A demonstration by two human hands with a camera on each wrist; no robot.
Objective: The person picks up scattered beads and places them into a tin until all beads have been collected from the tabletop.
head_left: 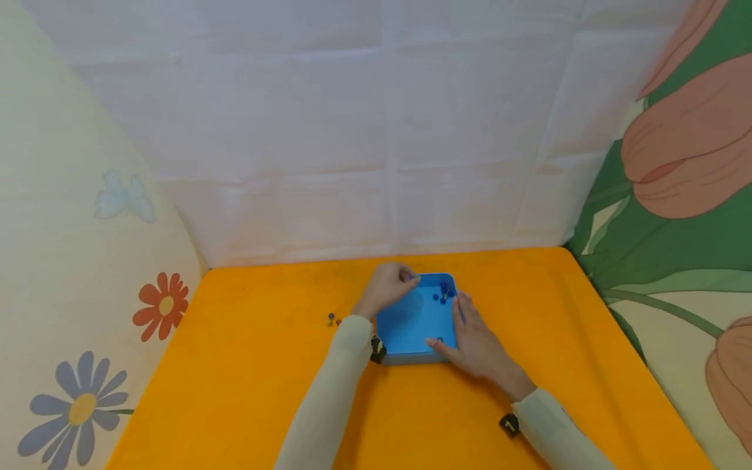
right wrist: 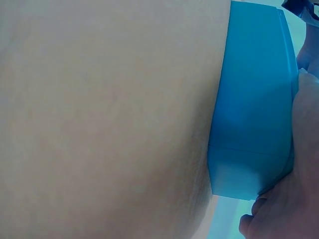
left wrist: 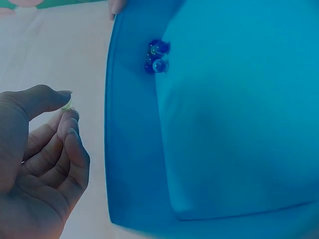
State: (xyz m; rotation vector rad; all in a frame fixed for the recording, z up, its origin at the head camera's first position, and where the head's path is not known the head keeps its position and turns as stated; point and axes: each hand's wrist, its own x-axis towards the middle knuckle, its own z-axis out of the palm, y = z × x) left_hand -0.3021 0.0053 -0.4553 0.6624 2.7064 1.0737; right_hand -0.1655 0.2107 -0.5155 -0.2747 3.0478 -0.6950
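Observation:
A square blue open box stands on the orange table. Above its far left corner, my left hand pinches a small pale-green marble between thumb and fingertips. My right hand rests at the box's near right corner, its fingers fairly straight along the right wall and its thumb across the rim. Several dark blue marbles lie inside near the far right corner, also visible in the left wrist view. A small dark thing sits beside the right thumb, partly hidden.
Left of the box, a dark blue marble, a yellowish marble and a reddish-brown marble lie on the orange table, close to the left forearm. A white sheet hangs behind; flowered cloths flank the table.

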